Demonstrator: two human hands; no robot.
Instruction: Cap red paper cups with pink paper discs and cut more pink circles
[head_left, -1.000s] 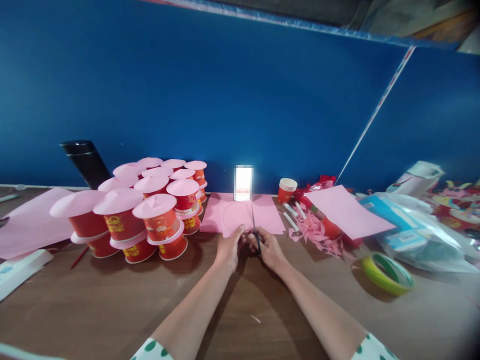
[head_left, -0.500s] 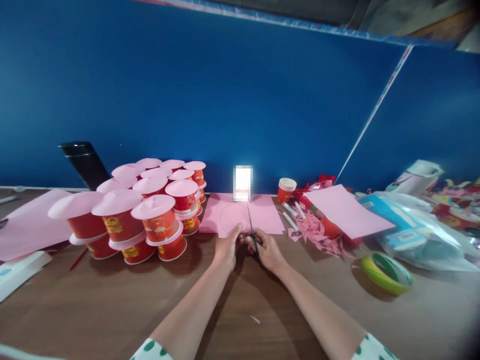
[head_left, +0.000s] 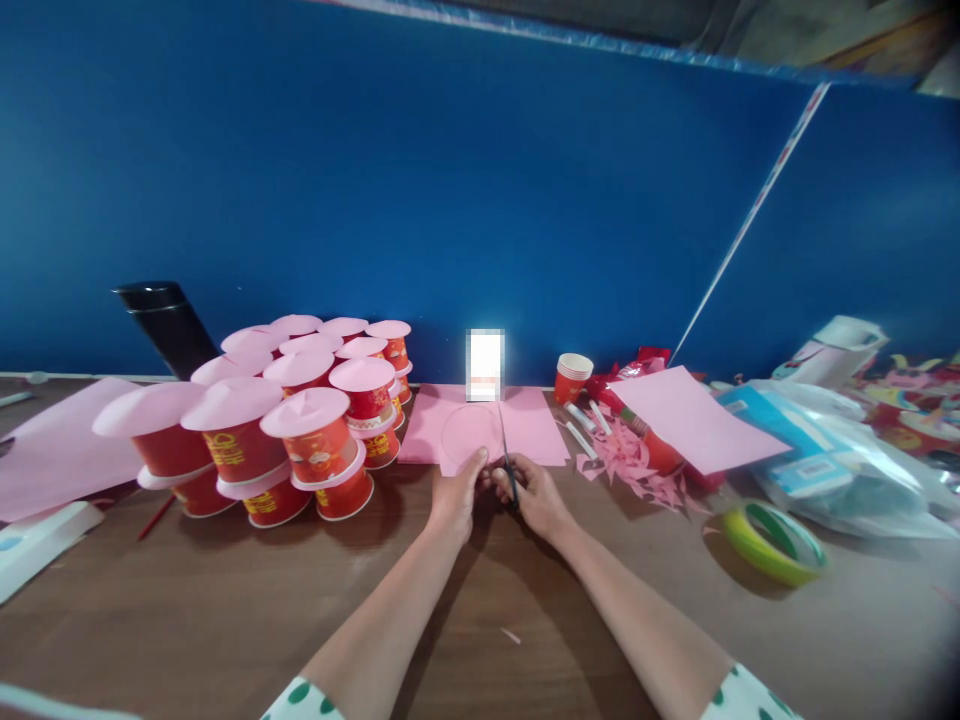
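Observation:
My left hand (head_left: 456, 492) pinches the near edge of a pink paper sheet (head_left: 469, 430) that has a circle drawn on it. In my right hand (head_left: 536, 497) is a pair of dark-handled scissors (head_left: 511, 482), its blades pointing away from me along the sheet's right side. The two hands are close together, fingertips almost meeting. Behind the held sheet lie more pink sheets (head_left: 536, 430) on the table. Fingers partly hide the scissor handles.
Stacked red paper cups (head_left: 307, 455) with pink paper discs stand at left, beside a black flask (head_left: 166, 330). At right are nested cups (head_left: 574, 380), white markers (head_left: 579, 440), pink scraps (head_left: 626, 455), yellow-green tape (head_left: 776, 545) and a plastic bag (head_left: 862, 480). A blue partition (head_left: 480, 180) rises behind.
Hardly anything differs. The held sheet has shifted very slightly to the right, and both hands keep their grip.

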